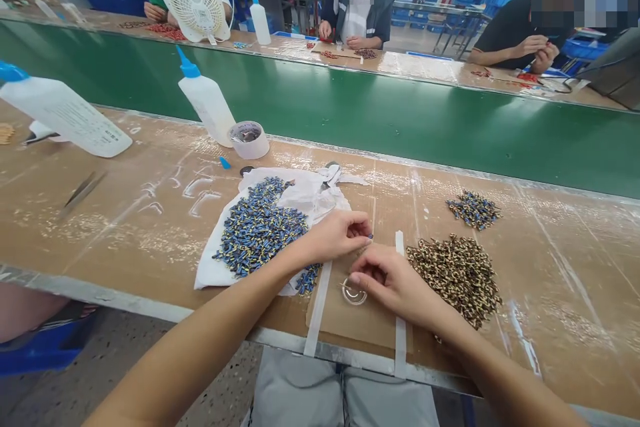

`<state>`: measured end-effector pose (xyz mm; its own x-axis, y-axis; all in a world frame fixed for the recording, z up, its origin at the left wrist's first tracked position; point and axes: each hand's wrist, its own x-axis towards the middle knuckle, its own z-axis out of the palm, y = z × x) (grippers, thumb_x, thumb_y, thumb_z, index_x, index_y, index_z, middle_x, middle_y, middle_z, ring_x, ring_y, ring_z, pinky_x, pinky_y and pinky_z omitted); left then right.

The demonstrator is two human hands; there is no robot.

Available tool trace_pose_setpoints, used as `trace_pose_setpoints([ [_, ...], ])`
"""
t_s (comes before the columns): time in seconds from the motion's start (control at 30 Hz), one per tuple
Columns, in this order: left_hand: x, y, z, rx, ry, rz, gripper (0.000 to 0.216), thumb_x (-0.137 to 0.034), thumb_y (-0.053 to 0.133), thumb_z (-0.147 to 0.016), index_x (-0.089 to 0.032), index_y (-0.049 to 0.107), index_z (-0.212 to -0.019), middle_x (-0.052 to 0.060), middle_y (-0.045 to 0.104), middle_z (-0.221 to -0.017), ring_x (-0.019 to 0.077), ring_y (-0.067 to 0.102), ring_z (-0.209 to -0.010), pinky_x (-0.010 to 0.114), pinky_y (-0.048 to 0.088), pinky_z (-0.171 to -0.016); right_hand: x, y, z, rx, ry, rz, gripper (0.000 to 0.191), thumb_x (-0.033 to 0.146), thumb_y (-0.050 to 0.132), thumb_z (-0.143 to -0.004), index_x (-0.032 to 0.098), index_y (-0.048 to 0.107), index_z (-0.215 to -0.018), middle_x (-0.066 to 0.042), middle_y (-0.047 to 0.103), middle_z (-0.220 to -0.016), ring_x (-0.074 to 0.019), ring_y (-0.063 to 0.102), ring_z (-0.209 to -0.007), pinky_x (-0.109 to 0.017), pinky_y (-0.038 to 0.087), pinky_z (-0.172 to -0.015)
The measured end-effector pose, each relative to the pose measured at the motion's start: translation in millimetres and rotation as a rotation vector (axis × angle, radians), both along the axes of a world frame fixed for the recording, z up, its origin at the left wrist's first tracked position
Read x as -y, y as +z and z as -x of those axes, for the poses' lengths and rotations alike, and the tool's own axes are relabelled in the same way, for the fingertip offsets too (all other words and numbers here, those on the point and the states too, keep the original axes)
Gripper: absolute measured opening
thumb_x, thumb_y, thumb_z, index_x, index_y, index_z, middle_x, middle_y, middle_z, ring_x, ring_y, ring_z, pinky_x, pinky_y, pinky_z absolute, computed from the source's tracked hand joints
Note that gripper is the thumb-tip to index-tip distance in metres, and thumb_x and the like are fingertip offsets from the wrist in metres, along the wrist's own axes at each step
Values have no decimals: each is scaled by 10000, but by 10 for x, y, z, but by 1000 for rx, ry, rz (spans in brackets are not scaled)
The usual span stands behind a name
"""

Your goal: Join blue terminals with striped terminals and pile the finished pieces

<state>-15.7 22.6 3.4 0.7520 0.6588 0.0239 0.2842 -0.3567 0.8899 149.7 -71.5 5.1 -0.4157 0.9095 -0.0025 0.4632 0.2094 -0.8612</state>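
My left hand (347,235) is closed in a pinch, with a small blue piece (371,236) showing at its fingertips. Just below and to its right, my right hand (387,278) pinches what looks like a thin pale stick, mostly hidden by the fingers. Under those fingertips a small clear round dish (355,298) sits on a cardboard sheet (357,328) taped down with white strips. Many small blue-and-yellow pieces (263,227) are heaped on a white cloth (210,270) left of my hands. A pile of small brown-and-gold pieces (457,280) lies right of my right hand.
A smaller blue-and-brown pile (473,209) lies farther back. Behind the cloth stand a tape roll (257,147) and a white squeeze bottle (207,103); a larger bottle (67,113) and tweezers (80,192) are left. Across the green belt (350,107), other people work beside a fan (193,3).
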Motion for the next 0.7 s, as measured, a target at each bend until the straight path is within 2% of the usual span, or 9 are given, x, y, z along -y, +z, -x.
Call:
trace_pose_setpoints([
  [0.1, 23, -42, -21, 41, 19, 30, 31, -171, 589, -813, -142, 589, -802, 4, 602, -724, 128, 557, -683, 240, 421, -632, -62, -83, -85, -13, -162, 86, 295, 382, 524, -923, 182, 590, -717, -1, 584, -610, -137, 524, -553, -251, 410, -516],
  [0.23, 42, -72, -28, 80, 45, 48, 46, -179, 593, -825, -139, 582, -805, 16, 618, -751, 135, 575, -693, 248, 431, -637, -149, -128, -192, -206, -345, 194, 283, 469, 583, -876, 188, 583, -856, -16, 620, -686, -162, 604, -616, -279, 506, -570],
  [0.37, 62, -86, -41, 69, 38, 34, 50, -171, 603, -826, -143, 580, -792, 11, 622, -739, 136, 581, -689, 245, 433, -635, -162, -146, -178, -251, -351, 160, 278, 467, 610, -858, 189, 601, -872, -35, 643, -726, -171, 614, -653, -285, 519, -592],
  [0.47, 69, -98, -50, 85, 27, 63, 59, -164, 620, -821, -144, 566, -807, 7, 618, -742, 135, 587, -694, 240, 441, -636, -150, -169, -155, -195, -346, 72, 251, 440, 587, -880, 193, 615, -842, -36, 643, -710, -174, 600, -639, -281, 498, -576],
  [0.7, 86, -80, -58, 124, 58, 120, 102, -79, 610, -810, -134, 606, -895, 19, 639, -777, 137, 609, -726, 245, 472, -681, -155, -206, -134, -92, -360, -58, 167, 347, 563, -905, 211, 650, -863, -56, 696, -811, -203, 627, -706, -317, 500, -659],
])
